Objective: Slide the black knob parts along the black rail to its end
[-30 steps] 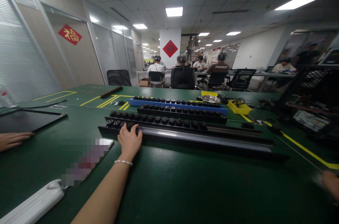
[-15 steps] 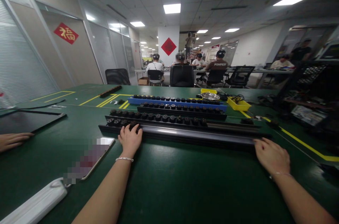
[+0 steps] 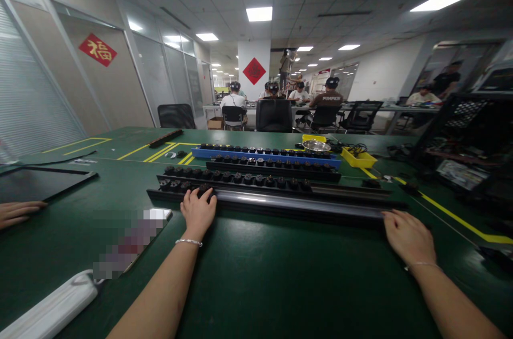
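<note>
A long black rail (image 3: 296,205) with a shiny channel lies across the table in front of me. Several round black socket modules (image 3: 175,185) sit in its left end. My left hand (image 3: 199,212) reaches over the rail's near edge, its bent fingers on the rightmost black socket module (image 3: 206,189), partly hidden by them. At the far right, my right hand (image 3: 409,235) has its fingers curled over the rail's end; the thumb is hidden. Just behind lies a second black rail (image 3: 348,189), filled with modules over its left part.
Beyond are a blue rail (image 3: 264,155) of modules, a metal bowl (image 3: 316,146) and a yellow bin (image 3: 358,157) with cables. A phone (image 3: 138,243) and white power bank (image 3: 52,304) lie at left. Another person's hand (image 3: 20,212) rests by a black tray (image 3: 44,184).
My left hand and the module under its fingers have slid slightly right along the rail, widening the gap to the neighbouring module. My right hand stays on the rail's end.
</note>
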Tool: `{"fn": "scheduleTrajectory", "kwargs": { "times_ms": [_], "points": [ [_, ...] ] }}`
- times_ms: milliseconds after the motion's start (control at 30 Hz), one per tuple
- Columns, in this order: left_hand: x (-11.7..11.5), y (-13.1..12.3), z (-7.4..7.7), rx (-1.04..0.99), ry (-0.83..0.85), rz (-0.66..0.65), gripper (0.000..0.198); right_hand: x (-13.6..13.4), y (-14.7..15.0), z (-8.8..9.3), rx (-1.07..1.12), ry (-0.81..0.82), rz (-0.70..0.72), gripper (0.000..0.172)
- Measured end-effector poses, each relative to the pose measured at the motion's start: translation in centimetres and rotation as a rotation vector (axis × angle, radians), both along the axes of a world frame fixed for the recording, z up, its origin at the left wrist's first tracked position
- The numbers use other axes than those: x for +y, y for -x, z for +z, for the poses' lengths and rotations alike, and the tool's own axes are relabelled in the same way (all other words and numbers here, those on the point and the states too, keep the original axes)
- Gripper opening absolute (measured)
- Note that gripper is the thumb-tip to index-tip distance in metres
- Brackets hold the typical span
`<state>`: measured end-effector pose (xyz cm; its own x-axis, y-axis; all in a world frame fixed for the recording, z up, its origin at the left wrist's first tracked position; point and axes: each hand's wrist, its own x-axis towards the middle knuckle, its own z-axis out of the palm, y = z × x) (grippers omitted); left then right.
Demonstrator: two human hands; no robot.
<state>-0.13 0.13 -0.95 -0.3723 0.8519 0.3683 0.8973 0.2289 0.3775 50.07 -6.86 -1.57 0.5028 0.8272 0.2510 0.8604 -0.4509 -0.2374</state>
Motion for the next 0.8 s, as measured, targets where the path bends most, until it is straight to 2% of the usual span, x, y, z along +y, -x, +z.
{"fn": "scheduleTrajectory", "kwargs": {
  "times_ms": [267,800],
  "points": [
    [-0.33,-0.5,0.3,0.041,-0.012,-0.02,0.037,0.06,-0.2,-0.47,-0.045,-0.023,0.019,0.057],
    [-0.47,-1.03,0.29,0.064,-0.004,-0.054,0.037,-0.18,0.34,0.16,0.017,0.0,0.003,0.063]
  ]
}}
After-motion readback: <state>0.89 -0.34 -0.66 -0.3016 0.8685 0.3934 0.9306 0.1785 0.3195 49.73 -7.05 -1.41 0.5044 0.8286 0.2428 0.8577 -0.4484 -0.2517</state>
